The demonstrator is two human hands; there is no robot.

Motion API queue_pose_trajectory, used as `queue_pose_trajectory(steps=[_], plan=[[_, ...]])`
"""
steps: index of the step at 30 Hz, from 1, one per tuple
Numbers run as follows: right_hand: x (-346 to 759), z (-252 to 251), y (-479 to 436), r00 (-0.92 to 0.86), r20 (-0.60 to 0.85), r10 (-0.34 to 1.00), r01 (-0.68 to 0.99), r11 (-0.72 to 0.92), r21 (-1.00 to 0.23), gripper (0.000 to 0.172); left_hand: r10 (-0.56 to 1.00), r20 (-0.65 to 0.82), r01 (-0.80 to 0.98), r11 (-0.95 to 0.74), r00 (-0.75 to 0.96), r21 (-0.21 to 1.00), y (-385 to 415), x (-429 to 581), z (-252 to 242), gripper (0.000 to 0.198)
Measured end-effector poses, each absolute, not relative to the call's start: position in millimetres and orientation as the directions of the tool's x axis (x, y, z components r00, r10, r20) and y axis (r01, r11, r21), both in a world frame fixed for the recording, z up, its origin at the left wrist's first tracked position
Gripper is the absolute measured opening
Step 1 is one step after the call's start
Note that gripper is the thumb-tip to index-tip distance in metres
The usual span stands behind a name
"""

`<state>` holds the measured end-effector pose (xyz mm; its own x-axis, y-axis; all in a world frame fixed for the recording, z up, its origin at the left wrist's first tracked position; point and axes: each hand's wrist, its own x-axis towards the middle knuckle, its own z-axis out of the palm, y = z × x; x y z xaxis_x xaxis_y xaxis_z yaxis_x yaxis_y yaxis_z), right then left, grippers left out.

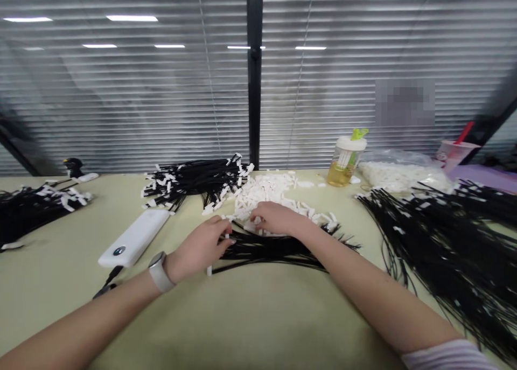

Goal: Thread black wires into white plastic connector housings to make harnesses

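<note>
- I have 2 bare hands in the head view, both working over a pale green desk (242,321).
- My left hand (200,242) is at the left end of a loose bundle of black cables (278,247); its thumb and forefinger are slightly parted, with a small white piece (227,235) showing between them – I can't tell how firmly they grip it.
- My right hand (277,218) reaches over the middle of that bundle, its fingers curled down at the front edge of a heap of white pieces (266,189). Their tips are partly hidden, so I can't tell how far open they are or whether they have hold of anything.
- The bundle lies crosswise just in front of the heap, under my right forearm; 1 cable at its near side ends in a white tip (209,271).
- Behind my left hand I see another cable bundle (196,177) with white ends, beside the heap. A further bundle (32,208) lies at far left, and a large spread of cables (452,246) at right.
- A white power bank (135,238) lies near my left wrist, which wears a watch (160,273).
- Toward the back right stand a bottle (340,168) of yellow drink, a clear bag (402,170) of white contents and a cup (453,155) with a red straw – all before the window blinds (129,100).
</note>
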<state>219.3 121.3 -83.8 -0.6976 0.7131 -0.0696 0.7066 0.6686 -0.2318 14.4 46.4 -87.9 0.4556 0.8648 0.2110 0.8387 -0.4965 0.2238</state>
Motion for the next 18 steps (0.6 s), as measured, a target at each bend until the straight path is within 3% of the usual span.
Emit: queue_pose_trajectory(steps=[5,12,15,18], plan=[[219.2,-77.1,114.6,-0.688,-0.026,0.725,0.706,0.661,-0.255,0.027,0.853,0.281,0.849,-0.497,0.440,0.179,38.3,18.8,-81.1,0.014],[227.8,-22.1,94.1,-0.777,-0.080,0.624,0.585,0.670,-0.457,0.029,0.795,0.426,0.860,-0.506,0.432,0.073,39.0,38.0,-37.3,0.022],[252.7,3.2,87.5,-0.725,-0.131,0.676,0.648,0.605,-0.463,0.022,0.752,0.493,0.849,-0.525,0.437,0.049,38.6,50.9,-7.1,0.024],[295.6,22.4,85.8,-0.589,-0.133,0.797,0.764,0.496,-0.414,0.023,0.594,0.697,0.830,-0.558,0.401,-0.003,29.1,55.8,19.0,0.025]])
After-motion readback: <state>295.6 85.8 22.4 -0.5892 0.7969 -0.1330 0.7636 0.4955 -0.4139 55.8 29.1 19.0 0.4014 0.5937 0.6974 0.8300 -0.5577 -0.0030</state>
